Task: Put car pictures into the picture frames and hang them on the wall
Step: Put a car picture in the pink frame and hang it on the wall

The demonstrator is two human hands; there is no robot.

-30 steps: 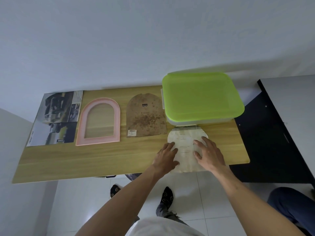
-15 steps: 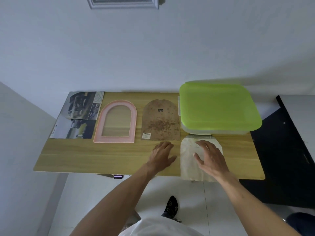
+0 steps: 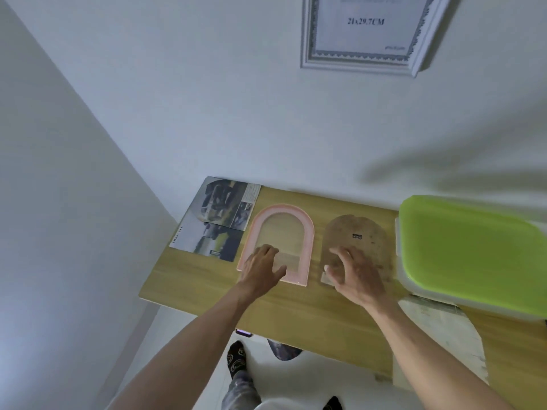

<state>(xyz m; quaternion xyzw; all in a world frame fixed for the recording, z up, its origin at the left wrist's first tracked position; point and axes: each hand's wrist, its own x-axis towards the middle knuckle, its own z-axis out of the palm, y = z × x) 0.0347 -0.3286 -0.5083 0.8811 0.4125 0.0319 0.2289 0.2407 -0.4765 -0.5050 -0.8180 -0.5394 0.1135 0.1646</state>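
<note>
Wooden table, surface contents.
Left to right: car pictures, pink arched frame, brown backing board, green-lidded box, pale sheet.

Two bare forearms reach from the near edge toward the far side, side by side and apart. The left hand lies palm down, fingers straight and loosely spread, thumb pointing right. The right hand is also palm down, a little to the right, its fingers slightly bent and spread, thumb pointing left toward the other hand. Neither hand grips anything. Both wrists are straight. Two socked feet show low between the arms.
</note>
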